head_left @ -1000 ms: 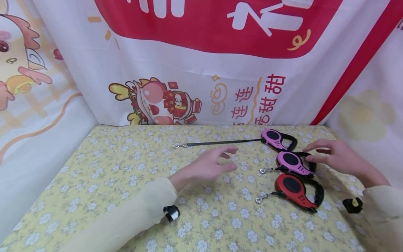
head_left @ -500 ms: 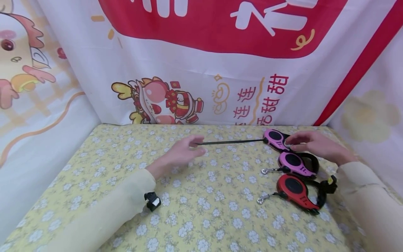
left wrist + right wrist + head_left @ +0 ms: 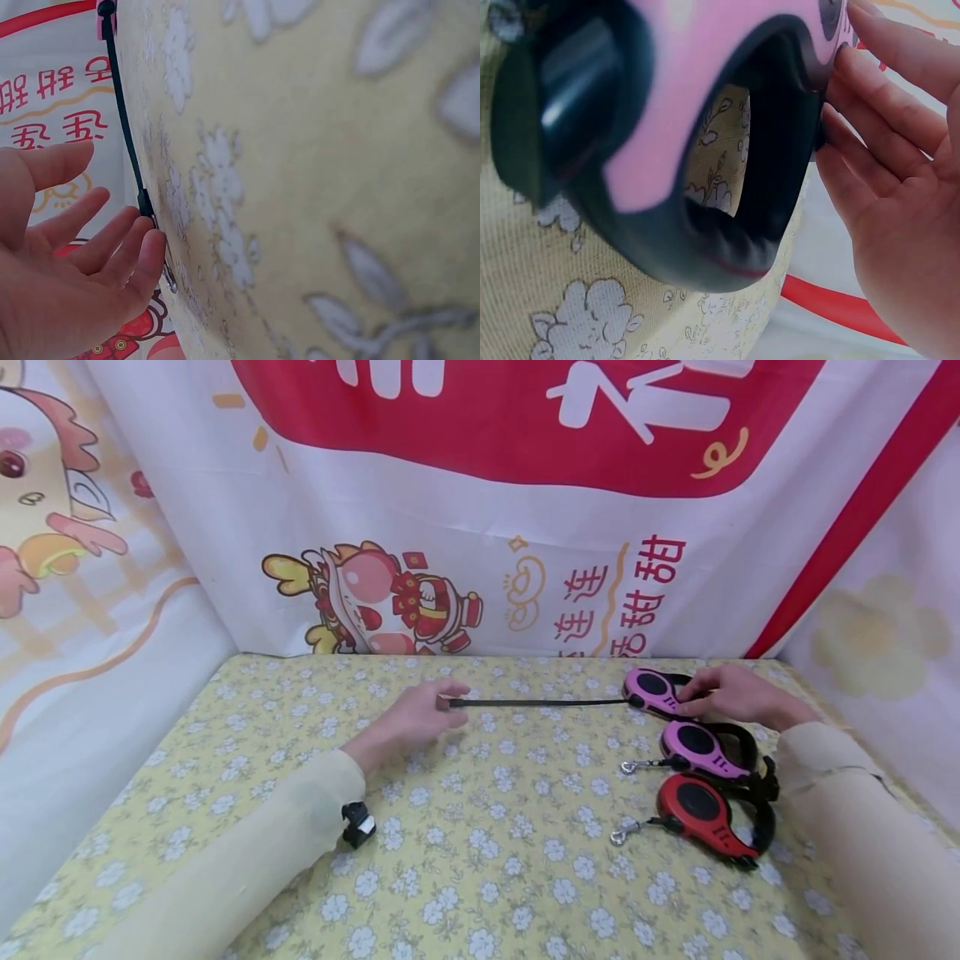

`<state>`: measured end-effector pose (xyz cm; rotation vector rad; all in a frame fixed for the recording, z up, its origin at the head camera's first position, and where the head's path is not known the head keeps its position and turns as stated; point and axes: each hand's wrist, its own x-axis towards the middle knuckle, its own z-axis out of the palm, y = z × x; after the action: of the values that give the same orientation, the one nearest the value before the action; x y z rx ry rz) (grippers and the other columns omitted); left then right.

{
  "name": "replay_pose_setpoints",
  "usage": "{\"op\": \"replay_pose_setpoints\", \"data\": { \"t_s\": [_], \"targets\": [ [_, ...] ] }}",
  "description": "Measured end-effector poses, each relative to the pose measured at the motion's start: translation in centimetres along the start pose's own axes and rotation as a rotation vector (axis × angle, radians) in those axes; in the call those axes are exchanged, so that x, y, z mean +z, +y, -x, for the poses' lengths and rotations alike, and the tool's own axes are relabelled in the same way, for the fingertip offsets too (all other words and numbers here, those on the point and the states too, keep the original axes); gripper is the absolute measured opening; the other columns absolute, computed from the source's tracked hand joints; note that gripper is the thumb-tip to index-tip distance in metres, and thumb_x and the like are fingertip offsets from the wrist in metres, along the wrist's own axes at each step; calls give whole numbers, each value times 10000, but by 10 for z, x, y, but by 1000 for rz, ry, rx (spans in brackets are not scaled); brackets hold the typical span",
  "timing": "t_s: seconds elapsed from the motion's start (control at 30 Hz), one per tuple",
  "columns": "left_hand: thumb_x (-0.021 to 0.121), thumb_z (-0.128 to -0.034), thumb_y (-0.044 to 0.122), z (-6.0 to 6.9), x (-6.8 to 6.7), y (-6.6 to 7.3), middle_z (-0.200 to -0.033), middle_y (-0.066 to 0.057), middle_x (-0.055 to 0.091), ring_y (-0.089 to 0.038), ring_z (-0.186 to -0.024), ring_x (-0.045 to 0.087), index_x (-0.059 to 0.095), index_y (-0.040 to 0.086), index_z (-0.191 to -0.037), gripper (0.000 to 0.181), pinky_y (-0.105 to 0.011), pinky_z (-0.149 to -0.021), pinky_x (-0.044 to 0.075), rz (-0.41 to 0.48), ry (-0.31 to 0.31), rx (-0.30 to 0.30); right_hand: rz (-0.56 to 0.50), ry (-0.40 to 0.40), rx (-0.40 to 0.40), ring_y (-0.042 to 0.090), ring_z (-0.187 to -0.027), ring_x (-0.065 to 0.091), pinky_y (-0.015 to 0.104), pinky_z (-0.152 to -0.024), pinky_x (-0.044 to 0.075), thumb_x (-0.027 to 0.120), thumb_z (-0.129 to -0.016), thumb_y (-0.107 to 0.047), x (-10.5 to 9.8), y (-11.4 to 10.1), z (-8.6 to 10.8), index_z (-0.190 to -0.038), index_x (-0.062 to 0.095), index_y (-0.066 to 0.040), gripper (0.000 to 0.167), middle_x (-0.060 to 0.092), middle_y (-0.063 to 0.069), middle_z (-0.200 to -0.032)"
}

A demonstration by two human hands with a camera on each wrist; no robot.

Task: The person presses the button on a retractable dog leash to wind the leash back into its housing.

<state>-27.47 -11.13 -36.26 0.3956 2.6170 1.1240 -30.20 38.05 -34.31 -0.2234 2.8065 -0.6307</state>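
Three retractable dog leashes lie at the table's right: a far pink leash, a near pink leash and a red leash. My right hand pinches the far pink leash where its body meets the black handle. The near pink leash fills much of the right wrist view and partly covers that spot. From the far leash a black strap runs left. At its end my left hand reaches with thumb and fingers apart, fingertips beside the strap end. The metal clip shows past the fingers.
Metal clips of the near pink leash and the red one point left. A yellow flowered cloth covers the table. Printed white and red curtains stand along the back and sides.
My left hand has moved left to the strap's end. My right hand has moved from the near pink leash's handle back to the far pink leash and now pinches it.
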Motion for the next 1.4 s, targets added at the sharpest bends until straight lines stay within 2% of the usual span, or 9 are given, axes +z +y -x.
{"op": "replay_pose_setpoints", "data": {
  "t_s": [0.17, 0.27, 0.4, 0.57, 0.83, 1.1, 1.2, 1.3, 1.4],
  "targets": [
    [673, -1038, 277, -2, -1, -1, -1564, -144, 552, -358, -1460, 505, 528, 197, -1553, 541, -573, -1200, 432, -12, -11, -19, 73, -24, 2, 385, -1204, 653, 540, -962, 575, 774, -963, -421, 0, -4, -7, -1316, 727, -3, 549, 681, 273, -1376],
    [674, -1037, 264, -4, -2, 0, -1550, -138, 568, -354, -1452, 515, 546, 189, -1539, 523, -568, -1202, 431, -20, -12, -20, 115, -31, -18, 365, -1154, 688, 501, -925, 596, 784, -959, -398, 0, -7, -11, -1281, 747, 2, 514, 702, 274, -1342],
    [669, -1038, 247, -7, -1, -1, -1526, -125, 592, -346, -1417, 544, 557, 172, -1527, 508, -552, -1180, 456, -41, -14, -10, 142, -41, -23, 229, -912, 676, 362, -751, 562, 798, -942, -425, 0, -13, -13, -1133, 809, -34, 435, 777, 155, -1073],
    [697, -1009, 178, -9, 0, -1, -1493, -145, 611, -343, -1366, 582, 587, 128, -1478, 484, -533, -1163, 475, -47, -1, -20, 106, -8, 25, 191, -743, 555, 319, -635, 435, 732, -969, -528, 0, -18, -11, -991, 785, -52, 479, 642, 31, -790],
    [707, -1003, 150, -5, -4, -1, -1122, -109, 698, -240, -1008, 636, 715, 88, -1161, 169, -362, -874, 532, -110, 28, -87, 60, 94, -43, 195, -698, 526, 329, -612, 428, 606, -1056, -478, 1, -30, -2, -959, 689, -30, 466, 633, 79, -796],
    [586, -1096, 267, 2, -21, -1, -1138, -98, 646, -245, -973, 580, 688, 121, -1193, 203, -359, -796, 496, -65, 133, -69, 111, 119, -117, 172, -612, 460, 308, -575, 388, 668, -1004, -574, -2, -34, 11, -788, 628, -103, 520, 447, -6, -668],
    [551, -1116, 291, 5, -30, 3, -1170, -99, 638, -264, -992, 577, 671, 129, -1212, 224, -379, -812, 502, -33, 200, -37, 161, 196, -196, 173, -665, 464, 305, -601, 382, 726, -985, -513, -3, -39, 20, -761, 669, -136, 443, 510, 6, -716],
    [539, -1123, 310, 10, -38, 7, -1200, -100, 658, -271, -1031, 594, 656, 134, -1235, 239, -394, -855, 520, 18, 271, -4, 186, 340, -291, 167, -748, 481, 303, -648, 389, 781, -963, -414, -3, -43, 32, -808, 748, -143, 314, 613, 21, -816],
    [552, -1118, 327, 19, -44, 10, -1205, -94, 672, -275, -1076, 612, 653, 133, -1236, 248, -408, -897, 527, 80, 354, 31, 137, 491, -345, 122, -809, 492, 279, -682, 396, 820, -937, -335, -2, -45, 43, -877, 798, -135, 210, 670, 25, -887]
  ]
}}
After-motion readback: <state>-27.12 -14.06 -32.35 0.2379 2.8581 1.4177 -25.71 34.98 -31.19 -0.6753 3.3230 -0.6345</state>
